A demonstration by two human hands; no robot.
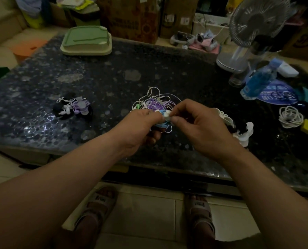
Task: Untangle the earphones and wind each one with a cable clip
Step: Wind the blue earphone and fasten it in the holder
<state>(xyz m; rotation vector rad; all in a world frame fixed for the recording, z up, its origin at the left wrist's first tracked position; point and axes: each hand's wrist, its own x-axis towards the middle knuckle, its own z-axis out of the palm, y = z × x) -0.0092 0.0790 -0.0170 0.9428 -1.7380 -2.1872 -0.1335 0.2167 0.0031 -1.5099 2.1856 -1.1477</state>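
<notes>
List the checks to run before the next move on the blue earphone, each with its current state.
1. Left hand grips the blue earphone coil: ok.
2. Right hand pinches the small white piece on the coil: ok.
3. White piece fastened round the coil: cannot tell, fingers cover it.
4. Blue cable free of the tangle behind: cannot tell.
5. Spare clips lie beside the right hand: ok.
6. Finished earphones lie apart at left: ok.

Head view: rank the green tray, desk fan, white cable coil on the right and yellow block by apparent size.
1. Desk fan
2. Green tray
3. White cable coil
4. Yellow block
Coil and block lie nearer the camera, so real sizes are unsure.
</notes>
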